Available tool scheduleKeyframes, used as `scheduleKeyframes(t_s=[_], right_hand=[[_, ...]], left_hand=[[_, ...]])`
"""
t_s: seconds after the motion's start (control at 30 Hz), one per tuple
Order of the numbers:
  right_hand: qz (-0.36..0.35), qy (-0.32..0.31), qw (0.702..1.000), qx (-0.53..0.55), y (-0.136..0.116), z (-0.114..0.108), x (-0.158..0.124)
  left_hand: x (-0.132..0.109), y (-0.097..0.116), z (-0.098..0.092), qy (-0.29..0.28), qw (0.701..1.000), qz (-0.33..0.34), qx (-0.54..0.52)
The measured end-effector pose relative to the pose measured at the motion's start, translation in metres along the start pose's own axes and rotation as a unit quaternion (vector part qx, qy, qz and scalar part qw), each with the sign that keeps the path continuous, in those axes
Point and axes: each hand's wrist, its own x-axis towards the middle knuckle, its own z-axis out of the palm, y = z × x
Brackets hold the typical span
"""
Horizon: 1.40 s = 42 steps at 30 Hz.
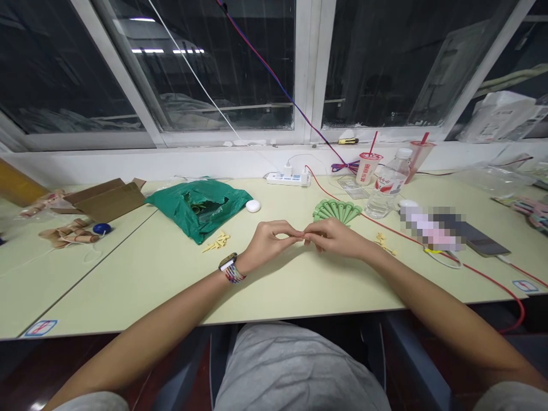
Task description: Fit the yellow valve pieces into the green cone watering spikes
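Observation:
Above the middle of the pale table, my left hand and my right hand meet at the fingertips. Each hand is closed in a pinch; whatever lies between the fingers is too small or hidden to name. Just behind my right hand, several green wedge-shaped pieces lie fanned out. Small yellow pegs lie in a pile to the left of my left hand. More yellow pegs are near my right forearm. A watch with a patterned strap is on my left wrist.
A torn green plastic bag and a white rounded object sit left of centre. Wooden pieces and cardboard lie further left. To the right stand a water bottle and a drink cup. A red cable crosses the table.

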Motion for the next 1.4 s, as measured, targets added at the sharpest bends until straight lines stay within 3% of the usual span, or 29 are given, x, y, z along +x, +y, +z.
scheduleKeyframes(t_s=[0.13, 0.27, 0.47, 0.63, 0.83, 0.93, 1.03, 1.2, 1.4], right_hand=[[-0.004, 0.011, 1.0, 0.023, 0.004, 0.002, -0.001], [-0.042, 0.066, 0.996, -0.045, 0.006, 0.005, -0.001], [-0.034, 0.032, 0.998, -0.042, 0.005, 0.002, -0.001], [-0.061, 0.098, 0.992, -0.046, 0.008, 0.007, 0.0], [-0.035, 0.046, 0.998, -0.039, 0.009, 0.008, 0.0], [-0.067, 0.084, 0.994, -0.032, 0.011, 0.011, 0.001], [-0.117, 0.148, 0.978, -0.091, 0.014, 0.016, 0.0], [-0.189, 0.213, 0.917, -0.279, 0.015, 0.024, -0.003], [-0.214, 0.233, 0.895, -0.313, 0.011, 0.028, -0.003]], left_hand=[[-0.001, 0.001, 0.002, -0.005, 1.0, -0.009, -0.013], [0.0, -0.002, 0.005, -0.004, 0.997, -0.045, -0.055], [0.001, -0.006, 0.004, 0.01, 0.996, -0.059, -0.065], [0.001, -0.005, 0.005, 0.017, 0.994, -0.073, -0.077], [0.001, -0.004, 0.005, 0.025, 0.994, -0.069, -0.081], [0.001, -0.006, 0.005, 0.026, 0.993, -0.081, -0.088], [0.001, -0.009, 0.006, 0.025, 0.985, -0.117, -0.121], [0.004, -0.008, 0.007, -0.003, 0.972, -0.156, -0.178], [0.003, 0.001, 0.005, 0.002, 0.98, -0.155, -0.122]])
